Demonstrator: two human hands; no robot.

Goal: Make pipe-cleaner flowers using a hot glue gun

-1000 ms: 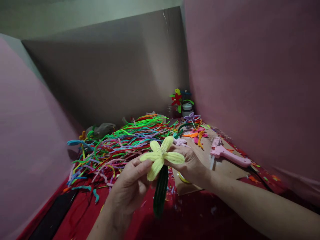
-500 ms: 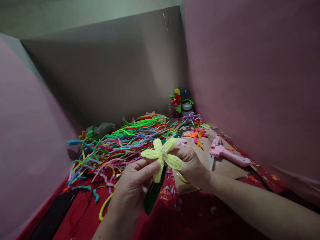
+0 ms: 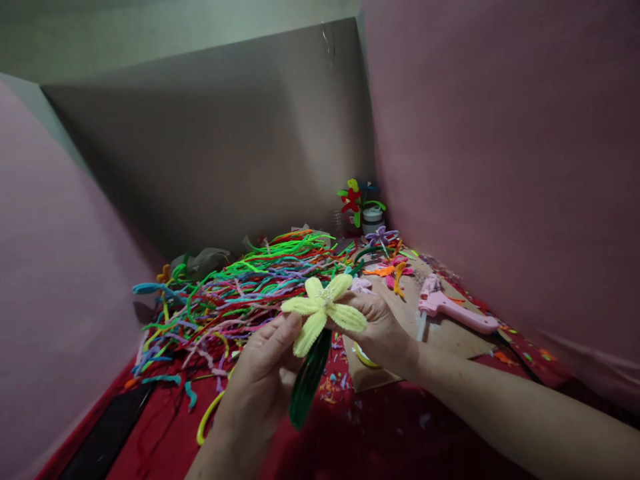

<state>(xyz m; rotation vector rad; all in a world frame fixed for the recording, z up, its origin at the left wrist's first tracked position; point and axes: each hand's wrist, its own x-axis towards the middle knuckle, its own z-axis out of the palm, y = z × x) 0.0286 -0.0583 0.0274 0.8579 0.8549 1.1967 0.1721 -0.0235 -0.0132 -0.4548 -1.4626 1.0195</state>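
A pale yellow pipe-cleaner flower (image 3: 324, 308) with pearly beads at its centre is held up between both hands. Dark green pipe-cleaner stems or leaves (image 3: 309, 380) hang down below its petals. My left hand (image 3: 267, 367) pinches the flower's left petals, thumb in front, other fingers partly hidden behind. Behind the right petals, my right hand (image 3: 383, 327) grips the flower from the back, its fingertips hidden by the petals.
Many coloured pipe cleaners (image 3: 240, 287) lie piled at the left. A pink glue gun (image 3: 455, 310) rests on cardboard (image 3: 415, 367) at the right, near orange and purple flower pieces (image 3: 397, 270). A white-lidded container (image 3: 373, 217) stands behind, beside a red flower (image 3: 351, 200).
The flower has turned and tilted slightly between the hands, and its green part has swung left. My left thumb has shifted from the lower petal towards the left petal.
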